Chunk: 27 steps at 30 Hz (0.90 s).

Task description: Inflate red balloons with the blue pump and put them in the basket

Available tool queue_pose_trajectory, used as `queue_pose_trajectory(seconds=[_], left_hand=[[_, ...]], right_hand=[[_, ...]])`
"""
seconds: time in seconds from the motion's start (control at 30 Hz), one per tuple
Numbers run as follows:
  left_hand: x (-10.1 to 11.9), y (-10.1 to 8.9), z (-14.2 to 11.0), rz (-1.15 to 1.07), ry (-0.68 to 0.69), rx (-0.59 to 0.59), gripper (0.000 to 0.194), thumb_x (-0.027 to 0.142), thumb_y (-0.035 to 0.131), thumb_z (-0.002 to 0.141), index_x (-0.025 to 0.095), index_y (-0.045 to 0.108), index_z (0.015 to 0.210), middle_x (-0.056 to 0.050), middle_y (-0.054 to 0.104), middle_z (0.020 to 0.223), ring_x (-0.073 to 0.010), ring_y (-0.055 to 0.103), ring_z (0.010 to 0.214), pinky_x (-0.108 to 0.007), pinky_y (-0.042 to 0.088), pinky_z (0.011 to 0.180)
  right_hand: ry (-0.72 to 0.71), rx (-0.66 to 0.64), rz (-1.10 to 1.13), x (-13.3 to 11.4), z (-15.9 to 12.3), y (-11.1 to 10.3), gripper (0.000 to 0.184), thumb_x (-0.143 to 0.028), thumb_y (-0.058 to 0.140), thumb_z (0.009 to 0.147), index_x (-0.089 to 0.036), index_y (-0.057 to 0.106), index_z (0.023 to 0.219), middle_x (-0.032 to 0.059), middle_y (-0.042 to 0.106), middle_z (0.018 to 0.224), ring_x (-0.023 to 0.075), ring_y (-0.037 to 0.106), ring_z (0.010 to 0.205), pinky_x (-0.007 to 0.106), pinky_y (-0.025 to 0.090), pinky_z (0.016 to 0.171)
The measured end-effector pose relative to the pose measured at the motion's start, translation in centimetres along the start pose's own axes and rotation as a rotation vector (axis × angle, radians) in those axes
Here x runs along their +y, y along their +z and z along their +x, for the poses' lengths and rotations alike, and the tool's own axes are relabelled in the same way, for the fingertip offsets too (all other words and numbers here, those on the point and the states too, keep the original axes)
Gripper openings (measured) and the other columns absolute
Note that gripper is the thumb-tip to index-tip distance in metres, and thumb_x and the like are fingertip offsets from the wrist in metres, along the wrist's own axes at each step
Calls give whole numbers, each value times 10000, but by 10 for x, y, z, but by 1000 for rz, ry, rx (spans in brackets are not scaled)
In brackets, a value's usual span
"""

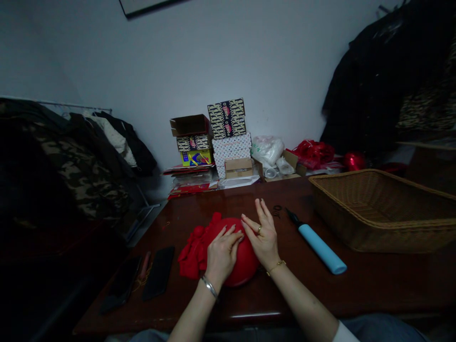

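Observation:
A round, inflated red balloon rests on the dark wooden table in front of me. My left hand lies over its left side, thumb and forefinger pinched together near the top. What that pinch holds is too small to make out. On the balloon's right side, my right hand has thumb and forefinger tips close together and the other fingers stretched upward. Anything between those tips cannot be made out. Against the balloon's left lies a pile of limp red pieces, which look like uninflated balloons.
A light blue hand pump with a black nozzle lies at right, beside a wicker basket. Small dark rings lie near the nozzle. Two dark phone-like slabs lie at left. Stacked boxes and plastic bags stand behind.

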<state>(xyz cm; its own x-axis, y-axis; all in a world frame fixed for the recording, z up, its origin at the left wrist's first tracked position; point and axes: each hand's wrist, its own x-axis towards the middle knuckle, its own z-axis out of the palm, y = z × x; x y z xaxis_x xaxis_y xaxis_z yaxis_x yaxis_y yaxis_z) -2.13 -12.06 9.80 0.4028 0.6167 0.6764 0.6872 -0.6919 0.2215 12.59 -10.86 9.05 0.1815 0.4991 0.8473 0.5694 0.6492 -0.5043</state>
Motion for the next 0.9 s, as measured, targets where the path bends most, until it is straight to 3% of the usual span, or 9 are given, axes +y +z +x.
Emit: queue_pose_trajectory(seconds=[0.17, 0.33, 0.57, 0.73, 0.9], left_hand=[[3, -3, 1, 12, 9, 10, 239, 135, 495, 844, 235, 671, 970, -27, 696, 1011, -207, 604, 1035, -415, 458, 965], [3, -4, 2, 14, 7, 4, 245, 122, 496, 839, 235, 670, 971, -22, 698, 1005, -202, 599, 1045, -408, 457, 967], [-2, -2, 1, 16, -12, -15, 249, 135, 484, 845, 252, 648, 993, -28, 685, 1044, -193, 599, 1052, -405, 436, 987], [-4, -8, 0, -120, -223, -6, 115, 253, 491, 870, 232, 576, 945, -38, 694, 986, -183, 636, 974, -320, 528, 824], [-13, -9, 0, -313, -315, 24, 95, 301, 566, 825, 215, 571, 785, -37, 708, 936, -197, 618, 1016, -305, 522, 804]], right_hand=[[1, 64, -28, 0, -3, 1, 312, -191, 549, 821, -330, 623, 1091, -38, 315, 1437, 234, 256, 1339, 475, 373, 1032], [32, 39, 5, 1, -6, 2, 288, -209, 534, 835, -302, 628, 1090, -31, 311, 1438, 227, 165, 1367, 470, 318, 1070], [199, -308, 214, 2, -10, 4, 256, -348, 492, 863, -326, 624, 1082, -27, 268, 1454, 210, 15, 1377, 472, 234, 1088], [323, -348, 306, 15, -10, -5, 465, -410, 568, 806, -333, 475, 1255, 19, 216, 1475, 223, 92, 1373, 507, 216, 1077], [245, -475, 319, 15, -7, -5, 658, -447, 689, 684, -301, 456, 1281, 49, 349, 1425, 217, 210, 1354, 461, 239, 1087]])
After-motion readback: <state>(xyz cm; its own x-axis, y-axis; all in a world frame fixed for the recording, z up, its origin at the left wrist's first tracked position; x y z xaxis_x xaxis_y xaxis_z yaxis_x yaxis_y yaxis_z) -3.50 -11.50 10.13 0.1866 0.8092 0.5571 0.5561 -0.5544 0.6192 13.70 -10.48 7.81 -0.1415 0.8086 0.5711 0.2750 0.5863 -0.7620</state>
